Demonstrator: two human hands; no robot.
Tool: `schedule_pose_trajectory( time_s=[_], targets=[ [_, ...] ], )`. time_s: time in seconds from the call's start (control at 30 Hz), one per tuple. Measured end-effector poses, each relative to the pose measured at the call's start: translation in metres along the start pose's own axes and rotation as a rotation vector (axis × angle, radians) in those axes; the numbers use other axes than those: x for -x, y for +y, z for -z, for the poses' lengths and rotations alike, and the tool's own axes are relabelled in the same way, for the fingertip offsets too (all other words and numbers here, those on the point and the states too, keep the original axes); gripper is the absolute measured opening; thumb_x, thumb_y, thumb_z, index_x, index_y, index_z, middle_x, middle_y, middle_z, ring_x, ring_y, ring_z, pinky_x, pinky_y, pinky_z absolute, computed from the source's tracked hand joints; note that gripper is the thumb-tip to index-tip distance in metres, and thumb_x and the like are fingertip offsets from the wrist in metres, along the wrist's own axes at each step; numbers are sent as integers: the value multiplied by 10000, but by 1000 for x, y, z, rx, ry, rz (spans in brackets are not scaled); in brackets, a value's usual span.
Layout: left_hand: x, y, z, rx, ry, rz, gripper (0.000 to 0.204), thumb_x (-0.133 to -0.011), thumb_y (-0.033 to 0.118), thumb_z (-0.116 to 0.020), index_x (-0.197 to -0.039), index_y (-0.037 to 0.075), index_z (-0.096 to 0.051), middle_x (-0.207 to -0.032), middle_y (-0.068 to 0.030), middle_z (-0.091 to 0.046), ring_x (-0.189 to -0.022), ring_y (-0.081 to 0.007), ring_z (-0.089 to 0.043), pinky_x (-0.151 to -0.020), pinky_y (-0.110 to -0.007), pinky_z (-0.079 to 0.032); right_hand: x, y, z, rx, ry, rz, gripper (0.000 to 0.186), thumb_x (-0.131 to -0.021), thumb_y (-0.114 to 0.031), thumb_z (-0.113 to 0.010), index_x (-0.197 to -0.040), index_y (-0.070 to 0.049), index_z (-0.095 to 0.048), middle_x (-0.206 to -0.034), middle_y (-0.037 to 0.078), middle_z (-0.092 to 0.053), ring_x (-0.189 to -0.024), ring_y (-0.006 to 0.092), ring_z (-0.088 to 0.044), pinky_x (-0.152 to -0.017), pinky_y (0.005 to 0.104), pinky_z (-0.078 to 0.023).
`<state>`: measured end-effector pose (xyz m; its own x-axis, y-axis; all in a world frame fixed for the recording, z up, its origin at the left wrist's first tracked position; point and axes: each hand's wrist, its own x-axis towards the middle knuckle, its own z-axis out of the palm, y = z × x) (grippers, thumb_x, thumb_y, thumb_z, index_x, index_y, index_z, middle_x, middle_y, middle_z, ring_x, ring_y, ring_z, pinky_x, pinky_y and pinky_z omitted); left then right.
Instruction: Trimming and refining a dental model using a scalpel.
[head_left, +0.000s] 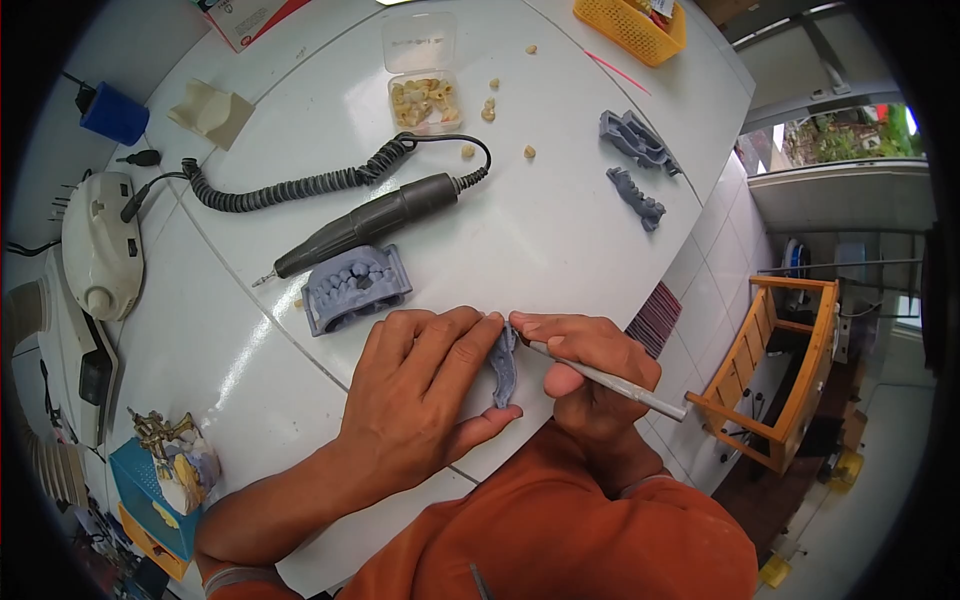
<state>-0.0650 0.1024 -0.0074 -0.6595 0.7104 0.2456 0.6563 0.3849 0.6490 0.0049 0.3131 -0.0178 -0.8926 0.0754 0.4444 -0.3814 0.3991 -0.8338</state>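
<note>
Near the table's front edge, my left hand [410, 375] is closed on a curved blue-grey dental model piece [504, 375], gripping it between fingers and thumb. My right hand [605, 350] grips a slim silver pen-shaped hand tool [635, 391], its shaft slanting down to the right. The tool's working tip is hidden at the fingers, close to the upper end of the piece. Beyond my left hand stands a blue-grey dental model [355, 285] with a row of teeth. Behind that model lies a dark rotary handpiece [375, 222] with a bur in its end.
A coiled cord [290, 195] runs leftward toward a cream control unit [103, 245]. An open clear box [425, 100] holds tooth-coloured crowns, with several loose ones beside it. Two grey model pieces [640, 143] lie at the right; a yellow basket [630, 32] sits at the far edge.
</note>
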Motion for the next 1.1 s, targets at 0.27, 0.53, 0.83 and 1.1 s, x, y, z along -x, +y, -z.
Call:
schedule_pose_trajectory(
  time_s=[0.27, 0.53, 0.83, 1.1],
  targets=[
    [0, 1, 0, 4, -2, -2, 814, -700, 346, -964, -1373, 5, -660, -1267, -127, -666, -1042, -337, -589, -928, -442, -522, 1, 0, 1, 110, -64, 35, 369, -1054, -359, -687, -1114, -11, -580, -1033, 206, -775, -1031, 375, -808, -894, 461, -691],
    [0, 0, 2, -3, -5, -9, 817, -703, 356, -966, -1372, 4, -658, -1274, -127, -665, -1044, -333, -590, -935, -440, -521, 5, 0, -4, 101, -9, 46, 389, -1070, -367, -654, -1135, 2, -549, -1022, 216, -756, -1022, 371, -807, -891, 475, -700],
    [0, 0, 2, -5, -14, -3, 824, -704, 361, -973, -1375, 3, -655, -1273, -126, -661, -1046, -328, -584, -933, -437, -521, 6, 6, -8, 10, 90, 35, 298, -1025, -253, -727, -1113, 14, -631, -1094, 196, -778, -1066, 368, -803, -890, 419, -695],
    [0, 0, 1, -4, -17, -5, 830, -706, 361, -973, -1382, 2, -651, -1274, -127, -658, -1038, -323, -581, -927, -433, -522, 7, 7, -8, 16, 86, 13, 360, -1043, -307, -688, -1148, 26, -602, -1040, 203, -763, -1017, 364, -807, -893, 458, -699]
  ],
)
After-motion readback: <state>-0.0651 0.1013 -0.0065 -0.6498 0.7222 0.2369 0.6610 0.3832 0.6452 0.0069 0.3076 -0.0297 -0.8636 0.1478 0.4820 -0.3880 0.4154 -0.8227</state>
